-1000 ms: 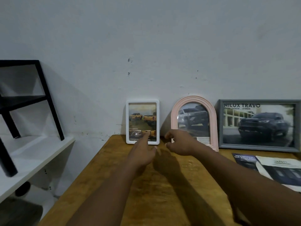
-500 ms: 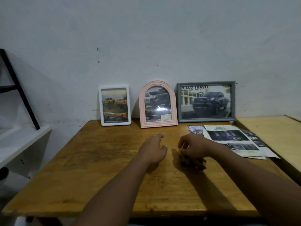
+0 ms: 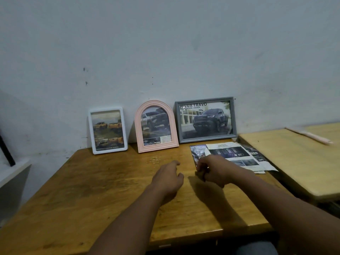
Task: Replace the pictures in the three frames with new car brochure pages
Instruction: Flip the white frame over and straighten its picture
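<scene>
Three picture frames lean on the wall at the back of the wooden table: a white rectangular frame with orange trucks, a pink arched frame with a grey truck, and a grey landscape frame with a dark truck. Loose car brochure pages lie flat in front of the grey frame. My left hand hovers over the table's middle with relaxed fingers, holding nothing. My right hand is beside it with fingers curled in, partly over the brochures' left edge; I see nothing in it.
A second, lighter wooden table adjoins on the right, with a pale stick-like object lying on it. A white shelf and a black metal leg stand to the left. The plain wall sits right behind the frames.
Both hands have drawn back from the white frame to the middle of the table. The view has pulled back and turned right, bringing the brochures and second table into sight.
</scene>
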A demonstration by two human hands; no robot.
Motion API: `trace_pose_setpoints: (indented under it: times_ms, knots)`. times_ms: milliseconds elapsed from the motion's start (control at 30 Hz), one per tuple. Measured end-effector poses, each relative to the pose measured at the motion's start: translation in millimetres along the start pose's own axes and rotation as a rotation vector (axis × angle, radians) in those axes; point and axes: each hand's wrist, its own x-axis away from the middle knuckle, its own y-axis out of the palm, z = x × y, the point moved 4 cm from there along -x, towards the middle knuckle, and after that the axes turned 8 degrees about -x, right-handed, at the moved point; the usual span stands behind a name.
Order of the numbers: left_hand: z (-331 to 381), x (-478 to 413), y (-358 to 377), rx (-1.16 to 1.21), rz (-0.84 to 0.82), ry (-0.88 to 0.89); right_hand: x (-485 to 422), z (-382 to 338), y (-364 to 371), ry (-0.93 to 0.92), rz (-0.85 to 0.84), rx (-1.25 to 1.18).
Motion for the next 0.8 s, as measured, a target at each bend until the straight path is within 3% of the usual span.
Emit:
trace_pose_setpoints:
  times_ms: [233, 533, 700, 800]
  knots:
    - [55.1, 8.2, 33.1, -0.074, -0.020, 0.147, 52.3, 48.5, -21.3, 0.111, 0.059, 0.026]
    - [65.5, 13.1, 52.7, -0.213, -0.009, 0.200, 85.7, 82.6, -2.8, 0.165, 0.016, 0.014]
    - [70.4, 8.4, 54.4, -0.236, 0.014, 0.235, 82.2, 87.2, -9.0, 0.164, -0.011, -0.142]
    - [75.0, -1.8, 53.0, -0.229, 0.039, 0.259, 75.2, 95.6, -29.6, 0.178, 0.122, -0.206]
